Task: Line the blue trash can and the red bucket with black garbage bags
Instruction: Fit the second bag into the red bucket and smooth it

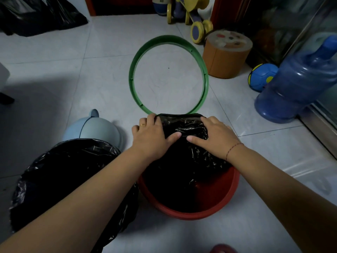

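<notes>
Two grips, left hand (pixel 151 136) and right hand (pixel 213 137), pinch the black garbage bag (pixel 184 125) on the rim of the red bucket (pixel 191 214).

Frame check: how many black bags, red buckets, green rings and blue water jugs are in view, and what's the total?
Black bags: 3, counting the top-left heap as one
Red bucket: 1
Green ring: 1
Blue water jug: 1
Total: 6
</notes>
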